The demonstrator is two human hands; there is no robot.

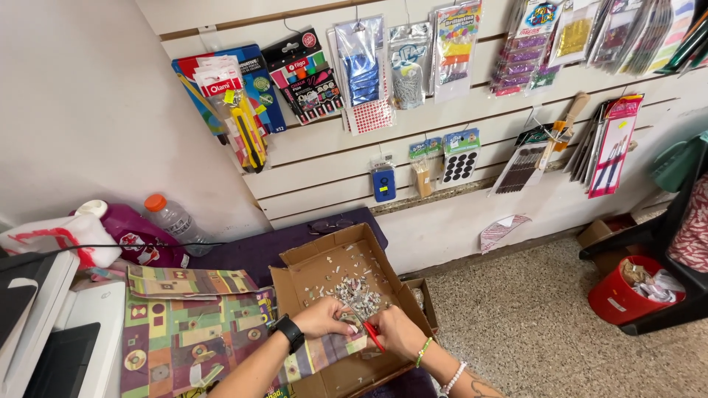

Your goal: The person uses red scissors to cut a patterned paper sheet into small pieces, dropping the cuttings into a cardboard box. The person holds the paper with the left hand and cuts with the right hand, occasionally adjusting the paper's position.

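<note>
Looking down, I see both hands meeting over an open cardboard box [383, 254] on the surface. Left hand [321, 317], black watch on the wrist, is curled narrow around a small wad of patterned paper [350, 318], pinching it just over the box floor. Right hand [398, 332] is closed on red-handled scissors [373, 336], touching distance from the left hand, so the paper sits directly left of the right hand and right at the left fingertips. The scissors' long axis runs diagonally, handle end low and toward the wearer, tip end up and left toward the paper; blades themselves are hidden between the hands, I can't tell if they are parted. Paper's own long axis is too crumpled to call. Just beyond both hands, a heap of tiny paper clippings [358, 293] lies on the box floor. Left of the left forearm, a sheet of colourful geometric wrapping paper [177, 324] spreads over the surface. Farther left, a white printer [88, 324]. Right hand is nearer the scissors' working end; left is nearer the clippings.
</note>
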